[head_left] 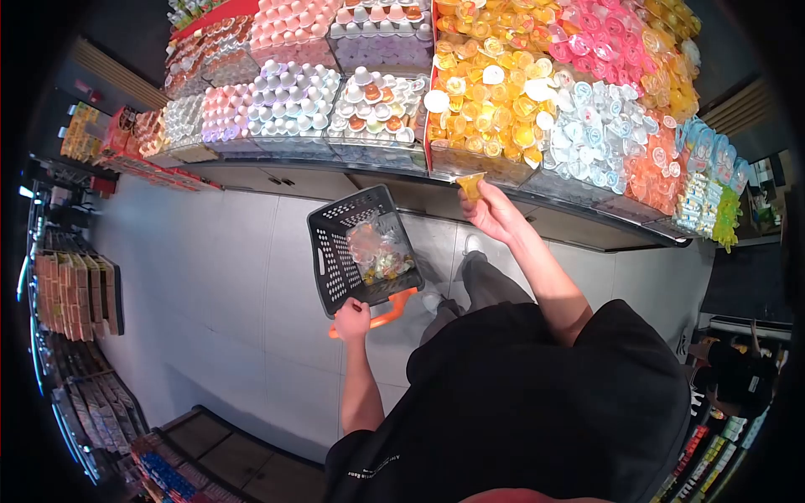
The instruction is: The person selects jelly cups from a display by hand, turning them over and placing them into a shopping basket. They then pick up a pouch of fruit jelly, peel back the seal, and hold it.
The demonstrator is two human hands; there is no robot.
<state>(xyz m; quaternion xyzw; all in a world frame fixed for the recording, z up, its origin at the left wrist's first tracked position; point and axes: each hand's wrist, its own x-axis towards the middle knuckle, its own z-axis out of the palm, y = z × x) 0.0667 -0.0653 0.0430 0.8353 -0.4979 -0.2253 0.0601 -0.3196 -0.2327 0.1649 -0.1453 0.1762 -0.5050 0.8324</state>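
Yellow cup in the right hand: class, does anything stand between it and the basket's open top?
Nothing visible does. The right hand holds the yellow cup to the right of the basket, and the gap between them looks clear. The left hand is at the basket's near rim, off that line.

The right hand [493,214] pinches 1 small yellow cup [471,187] just in front of a display piled with yellow cups [486,101] and clear cups [591,130]. The left hand [352,319] is closed at the near edge of a black perforated basket [322,237] with an orange handle [397,311]; clear-wrapped goods [371,246] lie inside it, above a pale tiled floor [226,277].
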